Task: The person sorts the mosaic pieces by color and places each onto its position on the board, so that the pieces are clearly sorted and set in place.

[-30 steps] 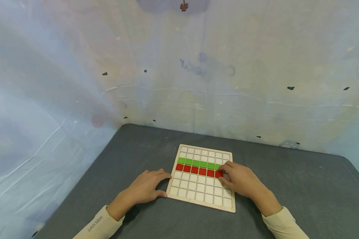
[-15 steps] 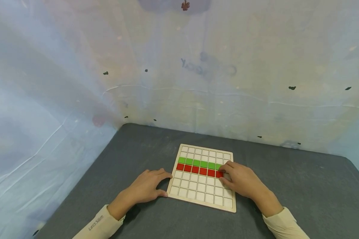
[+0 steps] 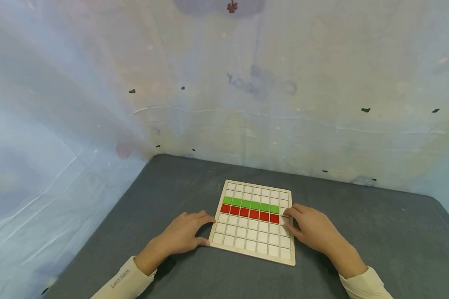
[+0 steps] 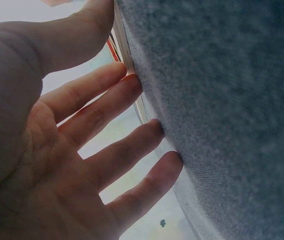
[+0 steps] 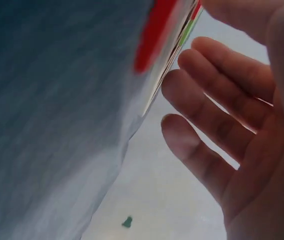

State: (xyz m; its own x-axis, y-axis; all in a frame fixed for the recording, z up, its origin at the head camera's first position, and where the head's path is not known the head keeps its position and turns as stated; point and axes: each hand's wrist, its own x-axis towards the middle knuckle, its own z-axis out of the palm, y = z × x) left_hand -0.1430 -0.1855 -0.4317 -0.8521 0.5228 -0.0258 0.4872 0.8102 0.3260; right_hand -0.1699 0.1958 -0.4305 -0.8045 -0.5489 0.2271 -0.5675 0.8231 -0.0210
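Note:
A square wooden grid board (image 3: 252, 260) lies on the grey table, its cells mostly pale. One row of green tiles (image 3: 245, 204) runs across it, directly above a row of red tiles (image 3: 244, 211). My left hand (image 3: 183, 233) rests at the board's left edge, thumb near the lower corner; the left wrist view has its fingers (image 4: 114, 155) loosely extended against the rim. My right hand (image 3: 314, 228) hovers over the right edge, thumb and fingers apart beside the last red tile. Nothing visible sits between them. A blurred red patch (image 5: 153, 42) shows beside the board in the right wrist view.
The dark grey table (image 3: 389, 232) extends around the board on all sides. A pale patterned fabric wall (image 3: 303, 137) stands behind it, and more fabric (image 3: 52, 178) hangs along the left.
My right hand has drawn back to the right, so the last green and red tiles are now uncovered. The left hand keeps its place at the board's edge.

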